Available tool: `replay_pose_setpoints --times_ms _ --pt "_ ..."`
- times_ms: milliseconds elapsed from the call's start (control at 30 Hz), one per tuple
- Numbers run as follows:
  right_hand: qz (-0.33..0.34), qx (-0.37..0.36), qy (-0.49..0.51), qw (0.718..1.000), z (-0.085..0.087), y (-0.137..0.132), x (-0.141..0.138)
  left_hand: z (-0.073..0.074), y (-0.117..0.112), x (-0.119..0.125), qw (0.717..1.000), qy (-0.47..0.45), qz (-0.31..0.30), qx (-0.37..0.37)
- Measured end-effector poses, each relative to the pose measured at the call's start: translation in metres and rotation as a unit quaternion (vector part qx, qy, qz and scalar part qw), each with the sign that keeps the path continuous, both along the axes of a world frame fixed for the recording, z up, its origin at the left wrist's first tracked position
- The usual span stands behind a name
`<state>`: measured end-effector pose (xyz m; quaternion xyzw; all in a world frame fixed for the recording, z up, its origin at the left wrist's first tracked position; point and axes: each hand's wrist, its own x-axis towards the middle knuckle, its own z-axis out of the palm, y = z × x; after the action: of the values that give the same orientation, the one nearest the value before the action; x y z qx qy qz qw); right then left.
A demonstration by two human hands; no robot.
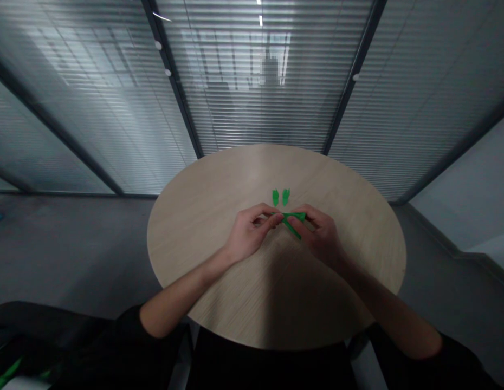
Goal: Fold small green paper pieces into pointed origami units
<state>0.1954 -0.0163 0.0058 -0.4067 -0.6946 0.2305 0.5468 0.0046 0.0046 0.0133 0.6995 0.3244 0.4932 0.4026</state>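
Both hands are held together over the middle of a round light-wood table (203, 254). My left hand (250, 233) pinches one end of a folded green strip (291, 221), and my right hand (319, 235) grips the other end. The strip's material is hard to tell, though it looks like paper or thin plastic. Its folds cross between my fingertips, and part of it is hidden by my fingers. Just beyond my hands, two small green leaf-shaped pieces (275, 197) (285, 196) lie side by side on the tabletop, apart from my fingers.
Behind the table stands a glass partition (260, 108) with horizontal blinds and dark metal frames. A blurred figure shows behind it. A dark object (28, 346) with green bits sits at the lower left, beyond the table's edge, above a grey floor.
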Motion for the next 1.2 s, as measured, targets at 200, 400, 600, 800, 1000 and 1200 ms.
replay_pose_setpoints --times_ms 200,400,600,800,1000,1200 --pt "0.02 -0.029 0.028 0.999 0.004 -0.0014 -0.0011 0.0015 -0.0009 0.0001 1.0 -0.004 -0.009 -0.028" --pt "0.03 -0.056 0.038 0.997 0.0039 -0.0006 -0.0003 0.0001 0.0001 0.0002 0.999 0.008 -0.009 -0.034" --pt "0.04 -0.077 0.049 0.995 0.0039 0.0002 0.0 -0.0024 0.0004 0.0009 0.999 0.0 -0.001 -0.055" --pt "0.053 -0.098 0.077 0.991 0.006 -0.0017 -0.0013 -0.0015 0.0007 0.0011 0.998 -0.012 -0.003 -0.06" --pt "0.055 -0.119 0.082 0.988 0.0036 -0.0003 0.0006 -0.0031 0.0014 0.0007 0.999 -0.001 0.001 -0.049" --pt "0.027 -0.081 0.07 0.994 0.0037 -0.0008 0.0017 -0.0023 0.0006 0.001 1.0 0.004 -0.001 -0.025"
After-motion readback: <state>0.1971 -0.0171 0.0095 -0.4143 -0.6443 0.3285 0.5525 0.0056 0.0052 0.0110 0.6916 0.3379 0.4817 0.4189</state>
